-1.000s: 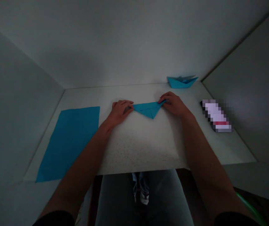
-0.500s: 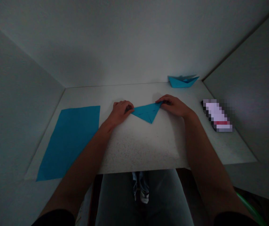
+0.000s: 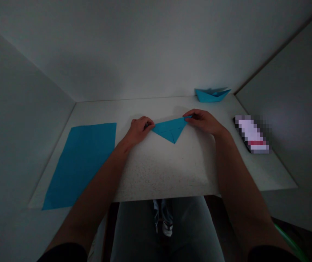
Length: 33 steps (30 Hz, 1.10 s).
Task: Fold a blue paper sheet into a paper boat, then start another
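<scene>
center of frame | my left hand (image 3: 139, 131) and right hand (image 3: 203, 122) nearly closed, pinching corners of folded blue paper triangle (image 3: 170, 130) | feels light, soft; hold by corners

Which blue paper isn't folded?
The big flat sheet on the left of the table. The triangle and the paper boat are both folded.

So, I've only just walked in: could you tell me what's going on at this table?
A person at a white table holds a folded blue paper triangle by its two upper corners, with the left hand and right hand. A flat blue paper sheet lies to the left, a blue paper boat sits at the far edge, and a pixelated object lies to the right.
</scene>
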Tool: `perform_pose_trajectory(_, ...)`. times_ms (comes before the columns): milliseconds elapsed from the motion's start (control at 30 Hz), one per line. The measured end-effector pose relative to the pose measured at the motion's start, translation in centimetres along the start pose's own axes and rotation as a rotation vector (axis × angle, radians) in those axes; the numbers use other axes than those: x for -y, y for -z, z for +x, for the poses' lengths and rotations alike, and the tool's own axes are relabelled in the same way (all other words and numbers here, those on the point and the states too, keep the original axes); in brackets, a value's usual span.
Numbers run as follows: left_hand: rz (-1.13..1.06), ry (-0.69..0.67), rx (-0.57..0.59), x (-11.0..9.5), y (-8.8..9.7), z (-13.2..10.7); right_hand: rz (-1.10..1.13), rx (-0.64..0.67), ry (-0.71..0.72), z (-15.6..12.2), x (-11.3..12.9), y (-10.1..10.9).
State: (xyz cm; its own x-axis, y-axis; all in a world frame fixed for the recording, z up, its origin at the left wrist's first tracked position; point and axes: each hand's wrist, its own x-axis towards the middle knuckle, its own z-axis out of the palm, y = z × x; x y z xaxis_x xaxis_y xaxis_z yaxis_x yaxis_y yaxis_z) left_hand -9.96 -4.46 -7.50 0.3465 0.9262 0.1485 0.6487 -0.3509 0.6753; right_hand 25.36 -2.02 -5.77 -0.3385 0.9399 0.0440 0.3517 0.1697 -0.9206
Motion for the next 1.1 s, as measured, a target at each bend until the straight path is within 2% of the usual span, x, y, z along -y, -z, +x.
perform_pose_trajectory(233, -0.347, 0.044, -0.133, 0.4, 0.0, 0.3, 0.095, 0.030, 0.012, -0.2, 1.4, -0.2)
perform_pose_trajectory(367, -0.518, 0.027, -0.141, 0.5, 0.0, 0.5, 0.187, 0.068, 0.030, -0.3, 2.3, -0.7)
perform_pose_trajectory(500, -0.617, 0.021, -0.165, 0.3, -0.3, 0.4, 0.230, 0.139, 0.048, -0.2, 3.2, -2.2)
perform_pose_trajectory(600, -0.660, 0.057, -0.126, -0.3, -0.6, 0.2, 0.242, 0.168, 0.064, 0.0, 3.7, -3.9)
perform_pose_trajectory(733, -0.616, 0.095, -0.073, -1.5, -0.7, 0.0, 0.213, 0.071, 0.100, 0.4, 3.7, -6.0)
perform_pose_trajectory(833, -0.651, 0.063, -0.043, -2.2, -0.7, -0.3, 0.167, -0.043, 0.134, 0.5, 3.8, -7.2)
perform_pose_trajectory(1000, -0.829, -0.032, 0.132, -2.7, -0.7, -0.9, 0.075, -0.182, 0.146, 0.6, 4.0, -8.3)
perform_pose_trajectory(1100, -0.793, 0.002, 0.125, -2.8, -0.8, -0.9, 0.036, -0.255, 0.210, 0.9, 3.8, -8.7)
